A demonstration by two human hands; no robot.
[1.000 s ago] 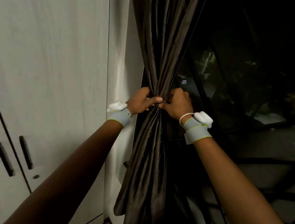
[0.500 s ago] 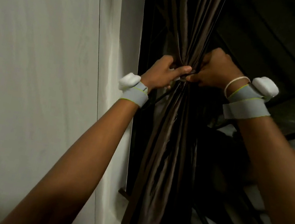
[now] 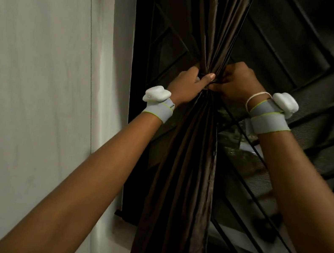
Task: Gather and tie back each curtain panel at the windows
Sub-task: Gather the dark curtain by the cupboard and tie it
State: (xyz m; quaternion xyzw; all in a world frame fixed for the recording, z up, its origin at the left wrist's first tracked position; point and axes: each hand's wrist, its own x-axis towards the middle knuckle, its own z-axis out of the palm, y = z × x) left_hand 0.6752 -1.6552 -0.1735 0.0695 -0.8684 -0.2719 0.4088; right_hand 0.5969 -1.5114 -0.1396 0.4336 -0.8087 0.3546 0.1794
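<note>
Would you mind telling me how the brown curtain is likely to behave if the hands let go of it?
The curtain is probably floppy: it hangs in loose folds below where the left hand and right hand pinch it. Its sheen suggests slippery fabric, so the gathered waist would likely spread open.

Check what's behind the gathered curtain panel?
Behind the brown curtain panel: black window grille and dark glass. The cinch point and any tie are covered by the left hand and right hand.

The curtain [image 3: 184, 174] hides the fingertips of both hands; its top is cut off.
</note>
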